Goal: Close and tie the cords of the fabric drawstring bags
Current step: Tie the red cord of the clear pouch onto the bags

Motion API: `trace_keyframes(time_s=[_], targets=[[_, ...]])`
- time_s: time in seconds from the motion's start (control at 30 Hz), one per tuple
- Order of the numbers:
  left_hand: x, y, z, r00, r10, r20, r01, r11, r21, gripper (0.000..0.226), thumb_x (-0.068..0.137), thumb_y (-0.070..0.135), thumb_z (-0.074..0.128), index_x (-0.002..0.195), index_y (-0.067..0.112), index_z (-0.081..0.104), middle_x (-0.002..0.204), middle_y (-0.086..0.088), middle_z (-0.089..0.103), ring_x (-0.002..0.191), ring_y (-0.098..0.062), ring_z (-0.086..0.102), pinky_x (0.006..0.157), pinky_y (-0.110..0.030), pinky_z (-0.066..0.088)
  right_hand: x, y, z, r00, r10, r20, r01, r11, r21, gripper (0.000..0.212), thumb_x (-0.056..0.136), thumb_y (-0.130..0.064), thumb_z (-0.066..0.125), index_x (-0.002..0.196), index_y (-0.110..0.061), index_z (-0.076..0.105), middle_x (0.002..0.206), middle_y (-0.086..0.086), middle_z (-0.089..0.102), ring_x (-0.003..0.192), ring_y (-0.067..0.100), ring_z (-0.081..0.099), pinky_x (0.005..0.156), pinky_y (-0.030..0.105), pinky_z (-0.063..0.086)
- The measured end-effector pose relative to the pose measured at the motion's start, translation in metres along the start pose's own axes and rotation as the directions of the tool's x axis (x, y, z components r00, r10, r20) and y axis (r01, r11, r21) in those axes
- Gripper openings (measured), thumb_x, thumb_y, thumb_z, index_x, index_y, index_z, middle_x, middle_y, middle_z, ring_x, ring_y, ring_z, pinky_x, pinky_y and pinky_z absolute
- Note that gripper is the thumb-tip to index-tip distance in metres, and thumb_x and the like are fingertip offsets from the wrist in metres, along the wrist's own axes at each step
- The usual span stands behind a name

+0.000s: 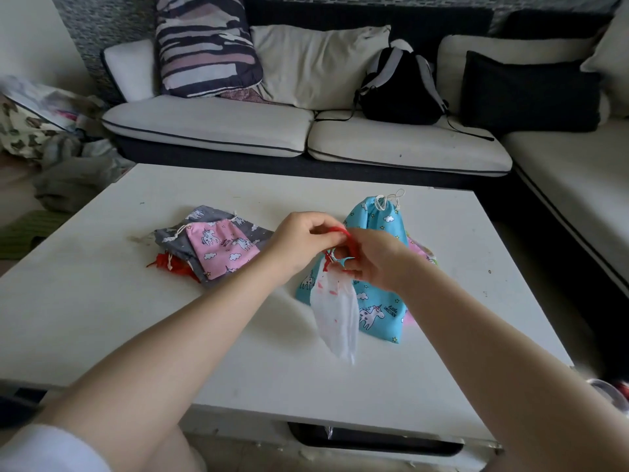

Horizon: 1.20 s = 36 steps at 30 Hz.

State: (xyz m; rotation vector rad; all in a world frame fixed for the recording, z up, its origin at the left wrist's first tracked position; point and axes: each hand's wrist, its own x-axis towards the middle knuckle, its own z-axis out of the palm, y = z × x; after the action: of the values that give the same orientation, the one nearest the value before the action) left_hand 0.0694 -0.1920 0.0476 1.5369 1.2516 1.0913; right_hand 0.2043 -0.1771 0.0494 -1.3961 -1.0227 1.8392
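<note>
I hold the small white fabric drawstring bag (335, 315) above the white table (102, 301), just ahead of me. My left hand (301, 245) and right hand (374, 264) pinch its red cord (337, 231). Step, as I judge: tying. Next: draw the knot tight. At 12 o'clock lies the closed blue unicorn-print fabric bag (377, 301).

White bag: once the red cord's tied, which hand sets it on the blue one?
Probably right. The right hand grips the white bag at its neck, directly over the blue bag. The left hand pinches only the red cord.
</note>
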Motion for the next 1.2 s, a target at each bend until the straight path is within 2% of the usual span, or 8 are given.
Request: trace_keyframes(time_s=[0.1,0.3,0.43,0.53,0.7,0.87,1.0,1.2], targets=[[-0.001,0.001,0.001,0.999,0.012,0.039,-0.011,1.0,-0.014,0.018,0.08,-0.001,0.065,0.08,0.016,0.072,0.075,0.004,0.069,0.074,-0.006,0.062,0.078,-0.021,0.052,0.001,0.001,-0.003,0.999,0.035,0.014,-0.037,0.994,0.1,0.021,0.092,-0.023,0.052,0.074,-0.016,0.061,0.057,-0.002,0.049,0.045,0.009,0.034,0.061,0.023,0.037],[-0.002,0.004,0.004,0.995,-0.102,-0.017,0.097,0.974,-0.203,0.019,0.092,0.017,0.052,0.088,0.013,0.069,0.079,0.002,0.066,0.059,0.0,0.053,0.058,-0.017,0.04,0.007,0.0,-0.005,0.995,-0.104,0.008,0.096,0.94,0.329,0.026,0.097,-0.022,0.042,0.076,-0.02,0.057,0.058,-0.007,0.062,0.069,0.01,0.054,0.074,0.024,0.04],[0.007,-0.001,-0.012,0.91,-0.4,-0.11,0.193,0.642,-0.742,0.035,0.097,0.028,0.039,0.064,0.02,0.047,0.058,0.008,0.06,0.072,-0.01,0.055,0.065,-0.025,0.034,0.013,-0.003,-0.024,0.987,-0.094,-0.133,0.158,0.755,0.637,0.031,0.099,-0.015,0.034,0.072,-0.016,0.049,0.046,-0.003,0.06,0.063,0.013,0.062,0.082,0.035,0.048],[0.007,-0.014,-0.031,0.873,-0.485,-0.052,0.223,0.492,-0.842,0.039,0.098,0.03,0.035,0.062,0.019,0.04,0.041,0.007,0.039,0.059,-0.011,0.055,0.06,-0.023,0.033,0.019,0.005,-0.048,0.958,-0.006,-0.288,0.215,0.682,0.699,0.026,0.097,-0.008,0.038,0.073,-0.009,0.049,0.032,-0.002,0.035,0.029,0.011,0.04,0.049,0.027,0.053],[0.006,-0.029,-0.024,0.865,-0.498,-0.06,0.383,0.733,-0.562,0.036,0.099,0.026,0.038,0.065,0.014,0.045,0.037,0.011,0.026,0.032,-0.004,0.027,0.033,-0.015,0.012,0.019,0.007,-0.041,0.903,-0.208,-0.377,0.279,0.949,0.144,0.023,0.095,-0.012,0.046,0.075,-0.012,0.058,0.041,-0.007,0.028,0.034,0.007,0.023,0.041,0.02,0.03],[0.007,-0.029,-0.022,0.946,-0.294,-0.134,0.292,0.956,-0.039,0.029,0.092,0.018,0.049,0.064,0.012,0.054,0.04,0.011,0.03,0.039,-0.009,0.027,0.038,-0.016,0.019,0.016,0.0,-0.029,0.813,-0.443,-0.377,0.288,0.87,-0.4,0.027,0.091,-0.014,0.048,0.068,-0.017,0.061,0.05,0.0,0.032,0.045,0.015,0.026,0.048,0.024,0.026],[0.005,-0.03,-0.025,0.985,-0.162,0.056,0.098,0.802,0.589,0.022,0.086,0.02,0.054,0.065,0.012,0.058,0.056,-0.001,0.051,0.058,-0.017,0.043,0.053,-0.027,0.031,0.011,-0.002,-0.029,0.791,-0.553,-0.262,0.263,0.693,-0.671,0.025,0.093,-0.017,0.043,0.081,-0.01,0.065,0.049,-0.001,0.036,0.044,0.012,0.028,0.039,0.02,0.02],[0.0,-0.037,-0.035,0.942,-0.247,0.226,-0.027,0.617,0.786,0.027,0.086,0.035,0.056,0.072,0.015,0.068,0.074,-0.01,0.063,0.066,-0.018,0.049,0.063,-0.029,0.04,0.007,0.004,-0.035,0.834,-0.524,-0.17,0.101,0.449,-0.888,0.029,0.093,-0.023,0.039,0.086,-0.015,0.066,0.071,0.003,0.06,0.061,0.018,0.049,0.055,0.027,0.034]])
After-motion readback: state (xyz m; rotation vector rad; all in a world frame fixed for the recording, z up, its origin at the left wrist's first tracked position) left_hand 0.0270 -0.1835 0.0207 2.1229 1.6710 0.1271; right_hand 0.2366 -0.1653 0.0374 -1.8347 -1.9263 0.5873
